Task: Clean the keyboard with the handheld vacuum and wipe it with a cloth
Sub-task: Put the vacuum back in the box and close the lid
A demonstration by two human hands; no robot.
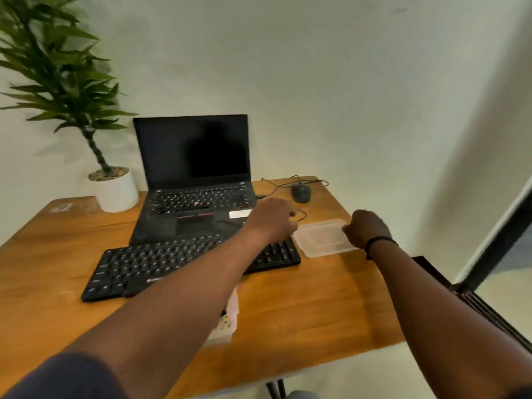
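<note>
The black external keyboard (pixel 161 260) lies at an angle on the wooden table (pixel 302 306), in front of an open black laptop (pixel 193 180). My left arm crosses over the keyboard's right end. My left hand (pixel 273 220) has curled fingers at the left edge of a shallow clear plastic box (pixel 322 239) that sits just right of the keyboard. My right hand (pixel 365 228), with a dark band on the wrist, grips the box's right edge with curled fingers. The frame is blurred, so the finger contact is unclear.
A potted plant in a white pot (pixel 115 191) stands at the back left. A dark mouse (pixel 300 192) with its cable lies behind the box. A whitish container (pixel 229 321) sits partly hidden under my left forearm. The table's right edge is near a dark frame (pixel 475 303).
</note>
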